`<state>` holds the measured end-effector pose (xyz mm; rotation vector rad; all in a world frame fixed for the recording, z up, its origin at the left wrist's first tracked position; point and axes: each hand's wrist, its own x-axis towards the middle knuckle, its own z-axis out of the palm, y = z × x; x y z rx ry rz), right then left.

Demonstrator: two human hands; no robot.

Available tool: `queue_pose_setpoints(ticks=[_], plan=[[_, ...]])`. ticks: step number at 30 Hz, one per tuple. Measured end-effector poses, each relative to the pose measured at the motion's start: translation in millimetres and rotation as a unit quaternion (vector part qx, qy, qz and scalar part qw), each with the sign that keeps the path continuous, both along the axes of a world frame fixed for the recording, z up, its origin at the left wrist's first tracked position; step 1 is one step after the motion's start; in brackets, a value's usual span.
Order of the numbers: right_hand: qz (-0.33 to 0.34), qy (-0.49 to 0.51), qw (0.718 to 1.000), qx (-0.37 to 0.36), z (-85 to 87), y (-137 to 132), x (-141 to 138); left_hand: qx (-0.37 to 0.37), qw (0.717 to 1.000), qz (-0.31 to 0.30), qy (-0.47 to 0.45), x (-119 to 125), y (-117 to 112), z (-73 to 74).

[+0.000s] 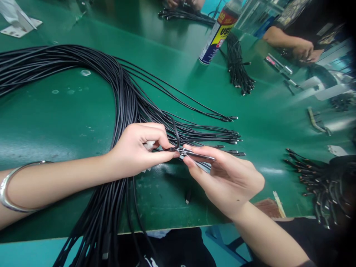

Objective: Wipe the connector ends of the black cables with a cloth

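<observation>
Thumb and fingers of my left hand (139, 150) pinch the end of a black cable (176, 133), which loops up just above the fingertips. A bit of white material shows inside that hand's curled fingers. My right hand (232, 180) grips a shiny metal nail clipper (201, 154) between thumb and fingers. Its jaws meet the cable end at my left fingertips; whether they bite into it I cannot tell. Under and behind my left hand runs a thick bundle of black cables (124, 85), their plugs fanned out to the right and other ends hanging over the table's front edge.
On the green table (69, 122) a spray can (218, 35) stands at the back. More cable bunches lie near it (240, 70) and at the right (328, 181). A white bracket (20, 26) sits back left. Across the table, another person's hands (304, 50) are at work.
</observation>
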<state>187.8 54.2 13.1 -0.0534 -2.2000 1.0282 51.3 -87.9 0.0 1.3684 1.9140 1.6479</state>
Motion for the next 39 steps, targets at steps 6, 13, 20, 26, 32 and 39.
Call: queue_pose_setpoints(ticks=[6, 13, 20, 26, 32, 39], plan=[[0.026, 0.000, 1.000, 0.008, 0.6, 1.4, 1.2, -0.005, 1.000, -0.005, 0.001, 0.7, 0.1, 0.5], [0.019, 0.001, 1.000, 0.014, 1.9, 0.1, 2.0, -0.005, 1.000, -0.010, 0.001, 0.4, 0.2, 0.7], [0.043, 0.007, 0.999, 0.012, 3.2, -2.2, 3.4, -0.005, 1.000, -0.005, -0.014, 0.9, 0.8, 0.3], [-0.078, 0.037, 0.990, -0.111, 2.5, 20.3, -8.7, -0.017, 0.999, 0.007, -0.047, 2.4, 2.9, 3.4], [-0.153, 0.079, 0.979, -0.109, 3.8, 71.7, -25.7, -0.031, 0.995, 0.015, -0.089, 4.0, 1.8, 3.4], [-0.278, -0.014, 0.960, -0.028, -5.3, 134.0, -29.4, -0.074, 0.990, 0.029, -0.120, 5.3, 0.5, 2.9]])
